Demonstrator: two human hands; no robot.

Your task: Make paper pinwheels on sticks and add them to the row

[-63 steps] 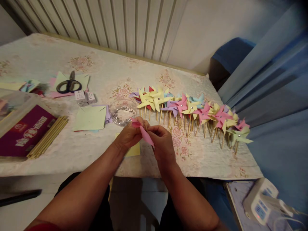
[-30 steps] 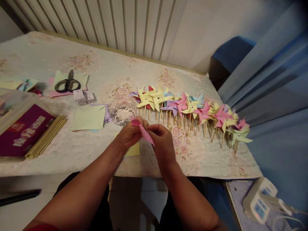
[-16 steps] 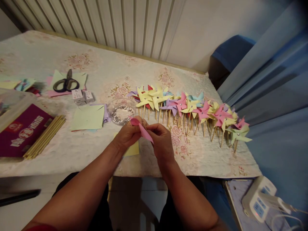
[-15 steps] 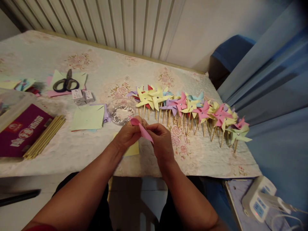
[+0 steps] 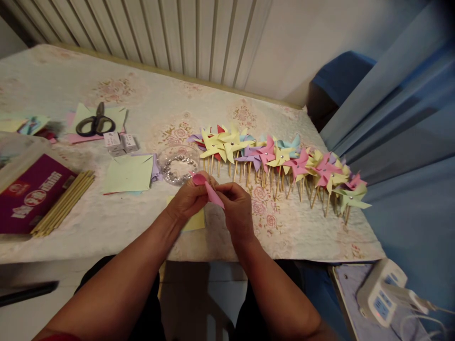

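**Ten-plus pinwheels, lol**

Packed too tight for an exact number tbh. Then one left hand, one right hand, one hand-held pink paper, one pair of scissors, one clear dish, one purple-labelled bin, one power strip, at least two little boxes. Side-by-side sticks: several, too close to count.

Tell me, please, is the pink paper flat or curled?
Curled: between the left hand and right hand, the pink paper shows a rounded bend.
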